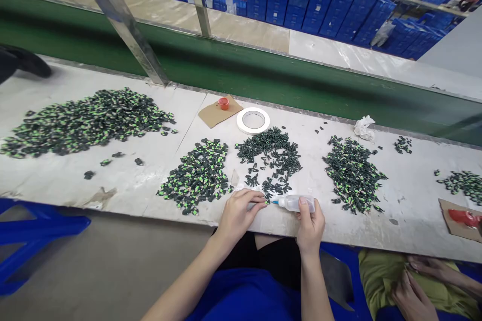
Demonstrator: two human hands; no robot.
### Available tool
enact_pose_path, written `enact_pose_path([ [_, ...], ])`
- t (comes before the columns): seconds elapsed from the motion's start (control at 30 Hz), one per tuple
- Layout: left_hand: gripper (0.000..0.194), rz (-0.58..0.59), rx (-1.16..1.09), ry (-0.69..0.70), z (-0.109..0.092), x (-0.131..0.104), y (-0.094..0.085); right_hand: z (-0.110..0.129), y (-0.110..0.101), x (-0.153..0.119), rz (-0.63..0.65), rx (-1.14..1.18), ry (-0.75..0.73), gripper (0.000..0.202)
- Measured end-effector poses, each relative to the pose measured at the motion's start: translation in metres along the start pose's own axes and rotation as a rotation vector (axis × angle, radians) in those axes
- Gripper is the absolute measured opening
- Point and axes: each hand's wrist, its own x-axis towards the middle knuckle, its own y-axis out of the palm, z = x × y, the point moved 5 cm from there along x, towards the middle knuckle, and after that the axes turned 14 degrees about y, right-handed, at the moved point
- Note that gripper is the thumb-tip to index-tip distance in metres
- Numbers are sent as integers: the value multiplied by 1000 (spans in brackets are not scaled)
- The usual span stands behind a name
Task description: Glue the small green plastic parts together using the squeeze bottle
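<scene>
Far-left heap (pixel 98 118): black-and-green parts are massed on the pale table (pixel 124 188); a few stray parts (pixel 138 161) are scattered in front.
Near-left pile (pixel 198 173): more black-and-green parts are spread just beyond the left hand.
Cardboard (pixel 213 116): a small red tub (pixel 224 104) is borne on it, near the table's back edge.
Left hand (pixel 237 214): thumb and forefinger are pinched closed on one small piece (pixel 267 202), which is held just above or at the table's front part; the other fingers are curled in.
Tape roll (pixel 241 121): it is laid flat behind the dark parts (pixel 267 141), which are strewn in a loose ring beyond the hands.
Bottle (pixel 295 203): it is held almost level, its blue tip (pixel 275 202) pointed at the pinched piece; whether contact is made cannot be told.
Right hand (pixel 312 223): the bottle's rear end is gripped between thumb and bent fingers.
Right pile (pixel 352 175): black-and-green parts are heaped beside the right hand, well apart from it.
Crumpled tissue (pixel 364 128): it is set behind that pile.
Co-worker's hands (pixel 412 291): they are brought together over a yellow-green cloth (pixel 380 273); what is held cannot be told.
</scene>
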Motion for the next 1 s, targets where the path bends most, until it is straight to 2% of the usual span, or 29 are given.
enact_pose_path([
  [0.5,3,-2,-33,-7,4,-1,2,1,1,1,29,95,39,41],
  [1.0,4,3,-43,-18,5,-1,1,-1,1,2,28,57,19,41],
])
